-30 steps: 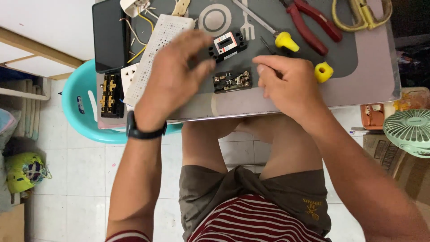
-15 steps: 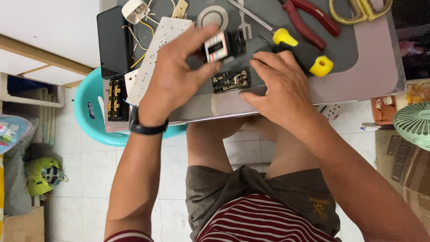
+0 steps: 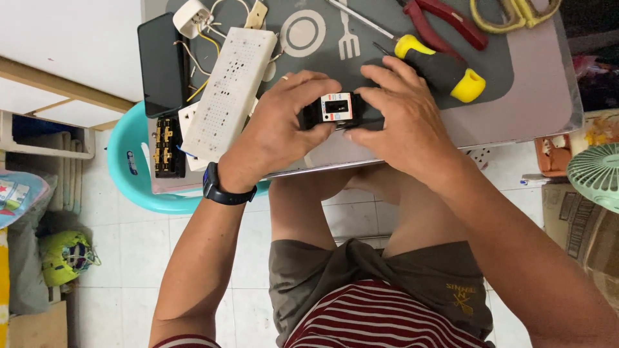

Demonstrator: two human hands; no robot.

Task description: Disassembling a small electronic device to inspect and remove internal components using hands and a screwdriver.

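View: looking straight down from the person's head at a small grey table (image 3: 516, 109) above their knees.
Held part: 1 small black electrical component (image 3: 335, 108) with a white face panel and a dark slot, held between both hands just above the table's near edge.
Left hand: the left hand (image 3: 277, 125) grasps the left end of the component, fingers curled over its top; a black wristwatch (image 3: 219, 188) sits on the wrist.
Right hand: the right hand (image 3: 403, 122) grasps the right end, fingers spread over the top and thumb underneath.
Behind the right hand: a screwdriver with a yellow and black handle (image 3: 438, 64), touching the fingertips or just beside them; I cannot tell which.
Far edge: red-handled pliers (image 3: 445, 19) and yellow-handled scissors (image 3: 512, 13).
Left of the hands: a white perforated power strip casing (image 3: 229, 90) with loose wires, a black phone (image 3: 162, 61), and a black strip with brass contacts (image 3: 167, 147).
Below the table: a turquoise plastic stool (image 3: 132, 174) on a white tiled floor.
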